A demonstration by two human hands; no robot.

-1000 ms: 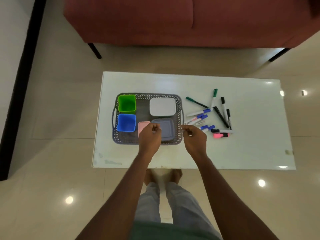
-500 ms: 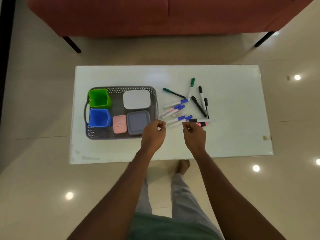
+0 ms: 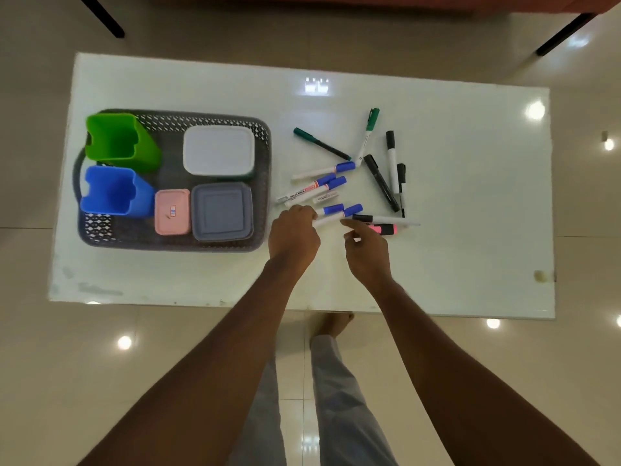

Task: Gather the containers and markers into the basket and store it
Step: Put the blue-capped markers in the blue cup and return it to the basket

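Basket [image 3: 264,142] sits at the table's [image 3: 470,196] left end, holding five containers [image 3: 218,150]. Markers [image 3: 380,179] lie scattered mid-table. Left hand [image 3: 294,237] pinches the blue-capped marker [image 3: 337,216] by its white end; right hand [image 3: 369,252] hovers beside, fingers loose, holding nothing.

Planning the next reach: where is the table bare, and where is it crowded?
Bare: the right end of the table past the black markers, the far strip behind the grey basket, and the near edge in front of it. Crowded: the blue-capped markers between basket and black markers, where the left hand and right hand are.
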